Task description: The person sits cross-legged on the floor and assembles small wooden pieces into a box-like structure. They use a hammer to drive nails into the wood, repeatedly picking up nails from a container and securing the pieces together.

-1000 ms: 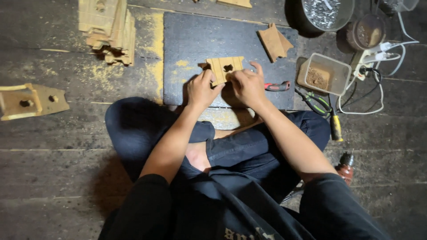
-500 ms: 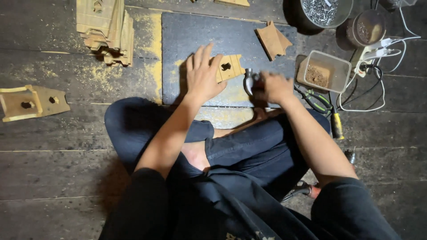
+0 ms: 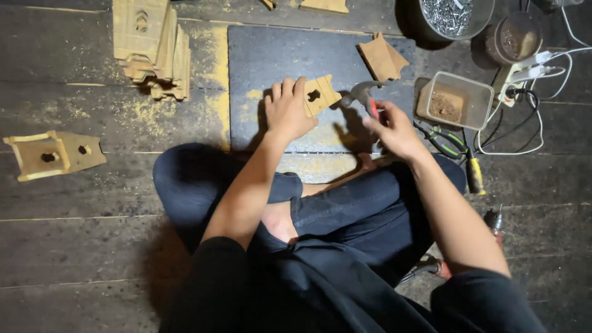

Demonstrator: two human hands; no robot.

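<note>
Now: left hand (image 3: 288, 112) flat on wooden piece (image 3: 320, 94) | right hand (image 3: 393, 128) grips hammer (image 3: 361, 94), head toward piece

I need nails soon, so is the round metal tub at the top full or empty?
Not empty: the round metal tub holds a heap of silvery nails. The frame's top edge cuts it off, so its full level cannot be told.

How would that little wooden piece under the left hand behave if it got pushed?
The wooden piece looks thin and flat, so it is probably light and would slide on the dark board, not roll. It seems stiff. The left hand presses it, likely against shifting near the hammer.
</note>
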